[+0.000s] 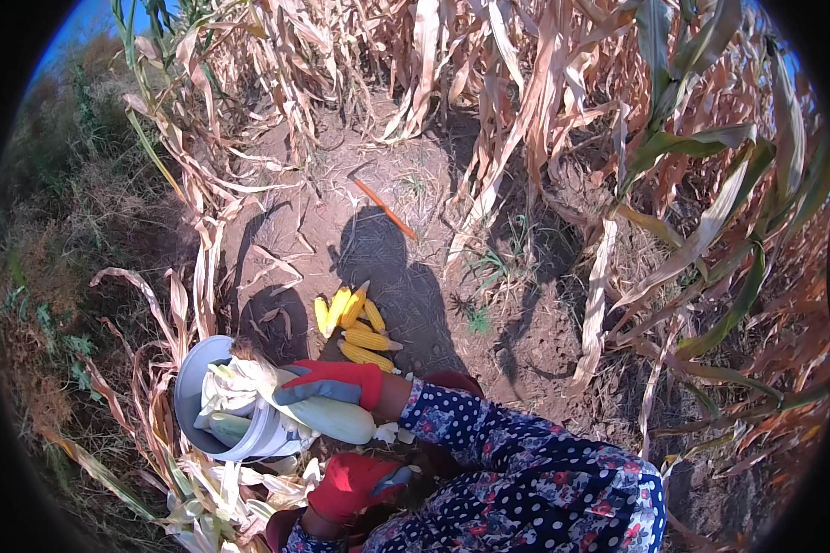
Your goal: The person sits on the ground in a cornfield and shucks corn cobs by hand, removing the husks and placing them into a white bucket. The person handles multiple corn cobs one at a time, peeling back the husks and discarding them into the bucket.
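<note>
My right hand (328, 383), in a red and grey glove, grips an ear of corn in its pale green husk (335, 418). Dry husk leaves and brown silk trail from the ear over the rim of a grey plastic bucket (185, 401). Inside the bucket lies another husked-in ear (229, 428). Below the held ear, my left hand (349, 484) in a matching glove has its fingers curled. Whether anything is inside that left hand is hidden. Several bare yellow corn cobs (365, 339) rest in a small pile on the soil just beyond my right hand.
A hand tool with an orange handle (386, 211) and a thin dark head lies on the ground ahead. Loose husks (232, 494) heap beside the bucket. Dry corn stalks (512, 104) stand ahead and to the right; weeds (76, 207) grow on the left.
</note>
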Available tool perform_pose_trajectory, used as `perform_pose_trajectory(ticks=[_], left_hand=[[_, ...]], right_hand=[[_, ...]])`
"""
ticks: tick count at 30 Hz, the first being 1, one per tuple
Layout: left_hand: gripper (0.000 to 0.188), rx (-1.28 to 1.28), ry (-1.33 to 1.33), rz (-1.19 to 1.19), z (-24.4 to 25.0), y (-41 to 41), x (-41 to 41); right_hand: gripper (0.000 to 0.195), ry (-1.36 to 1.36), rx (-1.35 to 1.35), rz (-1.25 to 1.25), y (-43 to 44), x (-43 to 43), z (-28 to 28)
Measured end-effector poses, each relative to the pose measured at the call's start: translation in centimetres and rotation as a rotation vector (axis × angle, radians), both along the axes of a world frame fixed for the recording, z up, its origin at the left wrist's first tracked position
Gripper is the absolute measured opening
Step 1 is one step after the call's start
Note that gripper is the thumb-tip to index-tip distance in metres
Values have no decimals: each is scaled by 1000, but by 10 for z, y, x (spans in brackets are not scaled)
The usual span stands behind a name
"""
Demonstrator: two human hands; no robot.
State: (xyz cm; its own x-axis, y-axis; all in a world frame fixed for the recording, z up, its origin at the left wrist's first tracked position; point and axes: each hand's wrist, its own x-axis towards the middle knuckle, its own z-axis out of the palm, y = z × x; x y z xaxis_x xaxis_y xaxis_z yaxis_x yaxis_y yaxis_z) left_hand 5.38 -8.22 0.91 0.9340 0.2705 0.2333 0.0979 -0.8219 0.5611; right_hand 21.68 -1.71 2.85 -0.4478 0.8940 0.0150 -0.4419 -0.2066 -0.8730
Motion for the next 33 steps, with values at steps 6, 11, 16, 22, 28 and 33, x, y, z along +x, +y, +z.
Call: perform_pose_trajectory(ticks=[6, 11, 16, 22, 28, 33], left_hand=[[39, 255, -73, 1147, -15, 49, -199], [83, 782, 879, 1880, 14, 46, -276], [55, -24, -328, 969, 28, 40, -131], [75, -568, -332, 692, -36, 75, -35], [59, -1094, -437, 640, -42, 78, -43], [45, -1544, -547, 409, -29, 72, -52]], right_hand=[[45, 392, -209, -184, 18, 28, 4], [44, 453, -136, -554, 36, 59, -10], [38, 313, -114, -517, 39, 4, -13], [37, -76, 45, -620, 36, -48, -37], [49, -166, 89, -507, 44, -42, -70], [49, -243, 285, -430, 44, -20, -51]])
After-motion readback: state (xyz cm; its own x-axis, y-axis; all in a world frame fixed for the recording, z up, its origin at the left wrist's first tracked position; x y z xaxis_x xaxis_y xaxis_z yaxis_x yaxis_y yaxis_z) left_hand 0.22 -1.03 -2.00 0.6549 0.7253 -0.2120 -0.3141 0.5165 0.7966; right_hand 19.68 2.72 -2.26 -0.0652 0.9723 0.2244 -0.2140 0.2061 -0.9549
